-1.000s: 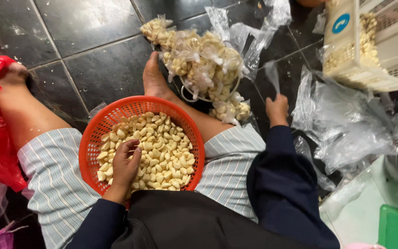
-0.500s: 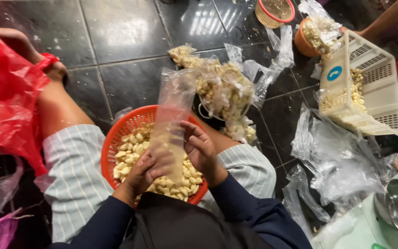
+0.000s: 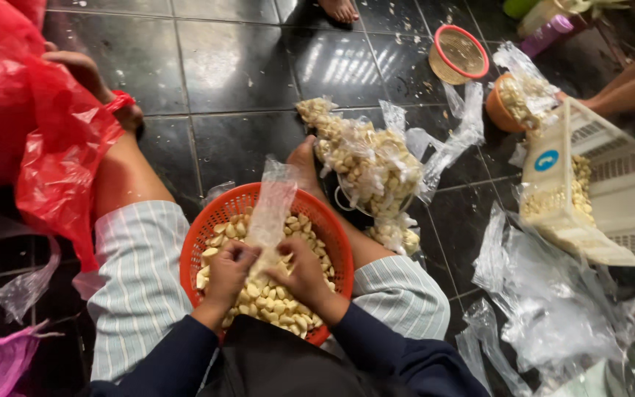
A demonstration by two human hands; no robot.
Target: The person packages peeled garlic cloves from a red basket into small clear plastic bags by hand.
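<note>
Nearest the camera, dark blue sleeves lead to both hands over an orange-red round basket (image 3: 218, 213) that rests on the lap, between legs in pale striped shorts. The left hand (image 3: 228, 270) and right hand (image 3: 304, 273) meet at the lower end of a small clear plastic bag (image 3: 272, 209); the fingers of each are closed on the bag's mouth, pinching it from either side. The bag stands up and away from the hands toward 12 o'clock, limp and see-through. Beneath it the basket is heaped with peeled garlic cloves (image 3: 273, 298).

At 9 o'clock from the basket a red plastic bag (image 3: 53, 147) drapes over the knee. At 1 o'clock, on the dark tiled floor (image 3: 237, 88), sits a pile of clear bags filled with cloves (image 3: 369, 165). At 3 o'clock lie loose empty clear bags (image 3: 545, 287), and beyond them a white slotted crate (image 3: 604, 198) holding more cloves. Farther off, at 1 o'clock, a small red-rimmed strainer (image 3: 457, 53) stands on the tiles, with another person's bare foot (image 3: 339, 9) at the far edge.
</note>
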